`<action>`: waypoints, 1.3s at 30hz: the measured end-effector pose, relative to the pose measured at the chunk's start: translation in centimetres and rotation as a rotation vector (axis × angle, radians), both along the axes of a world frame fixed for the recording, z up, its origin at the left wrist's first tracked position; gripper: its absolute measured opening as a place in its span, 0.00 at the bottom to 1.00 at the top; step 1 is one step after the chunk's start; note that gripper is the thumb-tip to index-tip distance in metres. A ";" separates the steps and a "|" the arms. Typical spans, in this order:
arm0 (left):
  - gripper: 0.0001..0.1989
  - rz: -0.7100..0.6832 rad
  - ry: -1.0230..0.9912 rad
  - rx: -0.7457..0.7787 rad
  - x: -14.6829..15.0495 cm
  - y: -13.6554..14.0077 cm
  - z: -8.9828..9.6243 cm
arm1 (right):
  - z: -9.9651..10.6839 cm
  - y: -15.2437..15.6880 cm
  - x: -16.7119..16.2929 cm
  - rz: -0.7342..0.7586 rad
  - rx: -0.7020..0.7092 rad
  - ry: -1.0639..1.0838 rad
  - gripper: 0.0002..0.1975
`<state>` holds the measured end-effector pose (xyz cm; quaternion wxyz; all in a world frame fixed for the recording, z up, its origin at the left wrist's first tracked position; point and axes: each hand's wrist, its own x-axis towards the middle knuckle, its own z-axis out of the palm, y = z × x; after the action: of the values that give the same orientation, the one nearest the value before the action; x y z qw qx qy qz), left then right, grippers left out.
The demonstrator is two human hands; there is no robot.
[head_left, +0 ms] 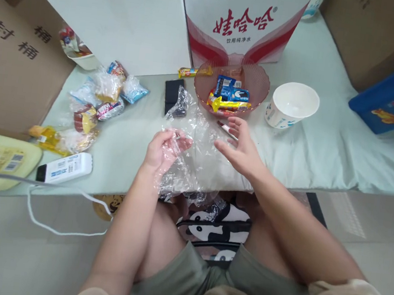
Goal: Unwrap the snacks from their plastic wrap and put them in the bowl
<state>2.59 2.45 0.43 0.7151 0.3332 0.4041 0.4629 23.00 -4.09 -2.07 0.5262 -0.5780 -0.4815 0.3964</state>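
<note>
A sheet of crinkled clear plastic film (189, 165) hangs over the table's front edge. My left hand (168, 149) is in the film, fingers curled around part of it. My right hand (242, 148) is raised to the right of the film with its fingers apart, holding nothing. Just beyond it stands a pink see-through bowl (260, 95) with several packaged snacks (227, 91) inside, blue and yellow. A pen-like stick (225, 128) lies partly behind my right fingers. A dark phone (172, 94) sits under the film's far end.
Several film-wrapped snack bundles (109, 86) lie at left, near a white device (68, 168) and a white cable (64, 232). A paper tub (292, 104) stands right of the bowl. White cartons (125, 28) line the back; a blue package (392, 102) is at right.
</note>
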 end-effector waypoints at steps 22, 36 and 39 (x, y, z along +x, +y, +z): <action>0.17 0.177 -0.068 0.156 -3.6 -1.0 0.4 | -1.4 0.7 -3.5 0.296 -0.153 0.327 0.42; 0.24 0.137 0.363 0.302 -6.0 1.9 -2.7 | -2.3 0.1 3.9 -0.059 -0.053 0.255 0.38; 0.32 0.156 0.373 0.407 -6.0 2.2 -3.4 | -1.8 -0.4 4.1 -0.040 0.037 0.219 0.35</action>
<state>-3.36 4.65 -2.99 0.5091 0.5172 0.4516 0.5190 27.07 -4.47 -3.91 0.5940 -0.5311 -0.4167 0.4375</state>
